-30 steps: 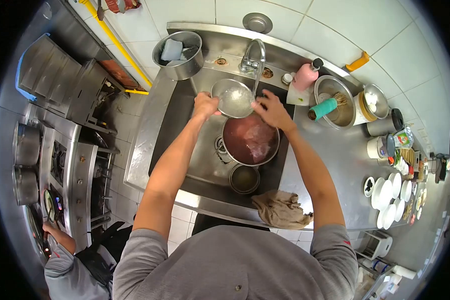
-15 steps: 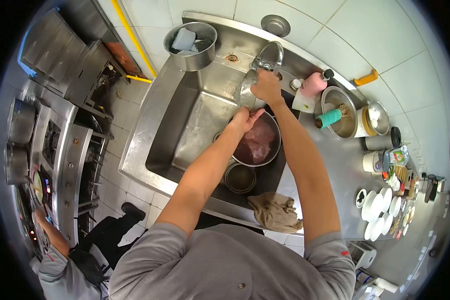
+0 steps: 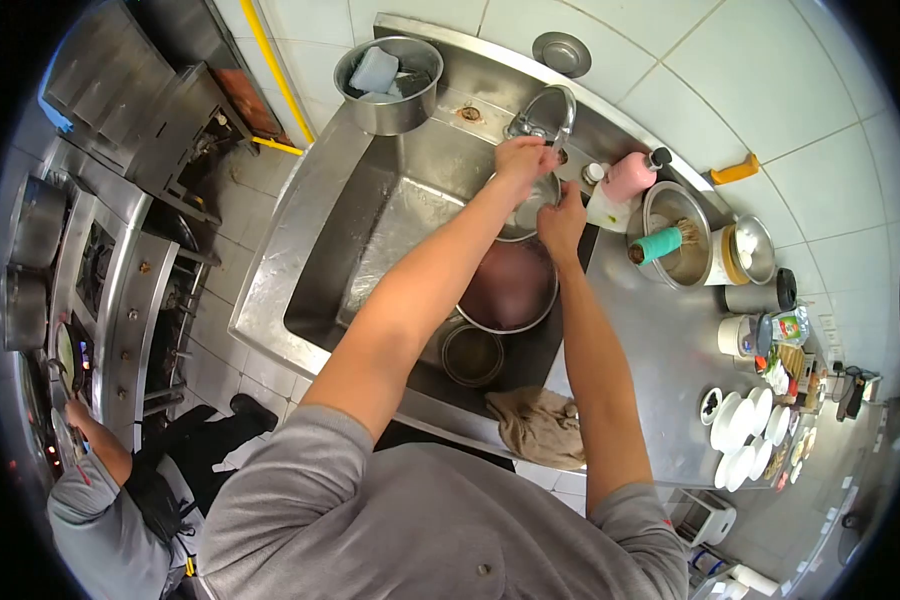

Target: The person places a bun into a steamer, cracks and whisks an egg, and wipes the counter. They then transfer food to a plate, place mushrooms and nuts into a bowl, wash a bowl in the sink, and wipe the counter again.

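Observation:
My right hand (image 3: 563,218) grips the right edge of a round metal bowl (image 3: 523,222) under the tap (image 3: 558,100). My left hand (image 3: 527,160) is at the bowl's far side, close below the spout; its fingers are bunched, and what they hold, if anything, cannot be made out. Just nearer to me stands a wide metal pot (image 3: 498,330) in the sink, partly behind my left forearm. Pinkish-red meat (image 3: 515,285) inside it looks blurred. A smaller round metal container (image 3: 473,356) sits beside the pot.
The steel sink (image 3: 315,270) has a metal pot (image 3: 390,112) on its far left corner. A brown cloth (image 3: 538,425) hangs over the front edge. Rightward are a pink bottle (image 3: 628,178), a brush (image 3: 660,243) in a bowl, and white dishes (image 3: 733,422). A co-worker (image 3: 120,520) stands at the stove.
My left hand has moved from above the meat up to the tap. My right hand has come down from the tap to the metal bowl's right edge. The meat now looks blurred.

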A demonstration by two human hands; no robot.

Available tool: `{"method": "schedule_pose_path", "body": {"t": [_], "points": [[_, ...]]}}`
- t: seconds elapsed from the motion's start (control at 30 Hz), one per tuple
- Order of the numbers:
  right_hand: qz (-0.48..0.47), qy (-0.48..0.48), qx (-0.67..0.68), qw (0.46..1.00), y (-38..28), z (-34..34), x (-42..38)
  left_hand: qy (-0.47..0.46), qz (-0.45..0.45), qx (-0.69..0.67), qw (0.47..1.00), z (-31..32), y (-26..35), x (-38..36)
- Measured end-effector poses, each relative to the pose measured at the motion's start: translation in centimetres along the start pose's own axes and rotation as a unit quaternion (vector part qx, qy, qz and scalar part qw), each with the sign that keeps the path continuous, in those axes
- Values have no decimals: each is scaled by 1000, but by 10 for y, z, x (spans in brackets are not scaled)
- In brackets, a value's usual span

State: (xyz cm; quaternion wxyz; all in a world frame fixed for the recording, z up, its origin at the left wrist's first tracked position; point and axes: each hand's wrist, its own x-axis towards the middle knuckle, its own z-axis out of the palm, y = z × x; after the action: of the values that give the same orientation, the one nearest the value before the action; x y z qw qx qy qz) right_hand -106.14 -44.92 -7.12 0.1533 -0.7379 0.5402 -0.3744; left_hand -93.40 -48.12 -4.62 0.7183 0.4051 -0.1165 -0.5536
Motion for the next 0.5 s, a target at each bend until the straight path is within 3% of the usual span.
{"method": "schedule_pose_path", "body": {"t": [0.1, 0.2, 0.3, 0.33, 0.43, 0.5], "points": [[166, -13, 112, 980, 24, -1, -13, -29, -18, 176, 984, 17, -12, 17], [249, -26, 226, 941, 30, -8, -17, -13, 25, 301, 953, 39, 3, 6], [241, -22, 344, 907, 45, -4, -16, -12, 86, 353, 931, 38, 6, 7], [224, -48, 314, 922, 50, -7, -14, -26, 116, 495, 861, 32, 9, 15], [192, -20, 399, 896, 53, -1, -11, -77, 210, 731, 645, 7, 41, -12], [201, -38, 437, 876, 48, -2, -8, -50, 306, 718, 623, -55, 20, 9]]}}
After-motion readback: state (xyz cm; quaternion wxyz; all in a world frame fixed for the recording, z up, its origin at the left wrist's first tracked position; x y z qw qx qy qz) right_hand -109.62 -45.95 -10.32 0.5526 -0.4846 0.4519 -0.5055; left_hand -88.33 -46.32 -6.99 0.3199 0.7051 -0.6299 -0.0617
